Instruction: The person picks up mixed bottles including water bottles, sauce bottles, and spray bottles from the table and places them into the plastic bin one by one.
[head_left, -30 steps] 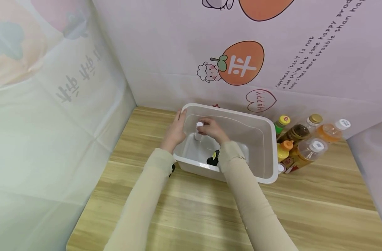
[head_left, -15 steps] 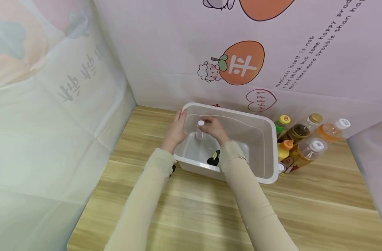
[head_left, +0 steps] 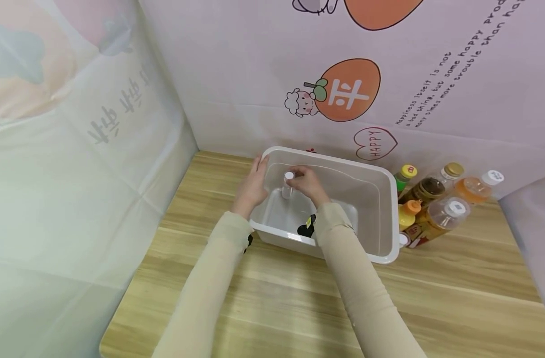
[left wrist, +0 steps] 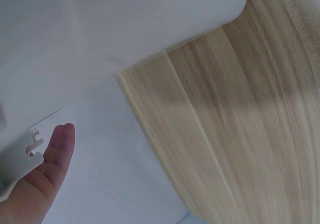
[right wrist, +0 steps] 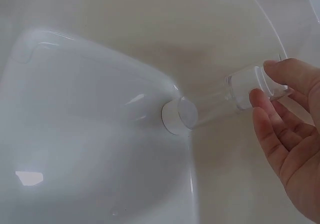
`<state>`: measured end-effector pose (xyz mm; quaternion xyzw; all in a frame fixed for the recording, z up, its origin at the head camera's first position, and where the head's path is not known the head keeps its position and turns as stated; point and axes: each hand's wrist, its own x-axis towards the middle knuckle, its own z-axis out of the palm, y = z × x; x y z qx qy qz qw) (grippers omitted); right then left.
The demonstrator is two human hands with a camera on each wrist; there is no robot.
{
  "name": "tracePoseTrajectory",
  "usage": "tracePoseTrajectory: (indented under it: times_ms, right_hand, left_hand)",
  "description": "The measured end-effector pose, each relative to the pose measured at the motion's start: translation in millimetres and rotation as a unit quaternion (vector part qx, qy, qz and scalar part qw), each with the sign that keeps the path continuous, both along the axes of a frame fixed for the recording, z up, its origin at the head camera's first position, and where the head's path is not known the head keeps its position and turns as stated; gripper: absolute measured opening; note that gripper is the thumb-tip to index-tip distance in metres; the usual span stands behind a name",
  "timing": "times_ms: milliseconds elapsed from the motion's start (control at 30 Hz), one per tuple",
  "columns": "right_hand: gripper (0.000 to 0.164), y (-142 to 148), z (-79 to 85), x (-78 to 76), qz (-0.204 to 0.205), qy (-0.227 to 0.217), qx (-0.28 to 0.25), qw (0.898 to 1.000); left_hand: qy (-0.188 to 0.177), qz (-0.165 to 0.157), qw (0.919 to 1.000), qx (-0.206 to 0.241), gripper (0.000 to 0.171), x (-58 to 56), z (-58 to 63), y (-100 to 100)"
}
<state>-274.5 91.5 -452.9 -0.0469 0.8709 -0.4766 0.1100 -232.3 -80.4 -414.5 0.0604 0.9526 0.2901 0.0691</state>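
Inside the pale grey plastic tub (head_left: 326,155), near its left end, stands a small clear bottle with a white cap (head_left: 287,185). My right hand (head_left: 309,184) reaches in and pinches its upper part between thumb and fingers. The right wrist view shows the bottle (right wrist: 245,88) upright, with a white round part low down by the tub's floor. My left hand (head_left: 252,188) rests against the tub's left rim, its fingers straight. In the left wrist view these fingers (left wrist: 59,149) lie along the tub's outer side, under the rim.
Several bottles stand close to the tub's right end, among them a yellow squeeze bottle (head_left: 407,215), a dark bottle with a gold cap (head_left: 428,189) and an orange drink bottle (head_left: 472,189). A printed cloth wall (head_left: 236,119) rises behind the wooden table (head_left: 272,308).
My right hand has shifted very slightly up and right with the small bottle, whose cap and clear body show more plainly. My left hand stays at the rim. The head view has turned a little.
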Motion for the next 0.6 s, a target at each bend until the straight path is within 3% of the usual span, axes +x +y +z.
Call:
tracePoseTrajectory:
  times_ms: [200,233,367,433,467,600]
  right_hand:
    - [0.045,0,3.7,-1.2,-0.007,-0.004,0.0,1.0]
    - [0.045,5,-15.4,-15.5,-0.004,0.009,-0.017,1.0]
    - [0.044,3,-10.4,-17.7,-0.03,0.037,-0.046,0.998]
    - [0.041,2,-6.1,-16.9,-0.05,0.046,-0.07,0.995]
    - [0.039,-4,16.4,-2.5,-0.069,0.037,-0.072,0.994]
    - [0.035,-1,28.3,1.1,-0.103,0.027,-0.125,0.986]
  left_hand:
    - [0.002,-0.001,1.0,0.003,0.095,-1.3,-0.3,0]
    - [0.002,-0.001,1.0,0.003,0.095,-1.4,0.2,0]
    - [0.002,-0.002,1.0,-0.004,0.095,-1.8,2.3,0]
    - [0.003,-0.002,1.0,-0.007,0.095,-1.7,2.9,0]
    - [0.003,-0.002,0.9999,-0.01,0.094,-1.7,2.8,0]
    - [-0.005,-0.004,0.9998,-0.02,0.095,-0.9,1.7,1]
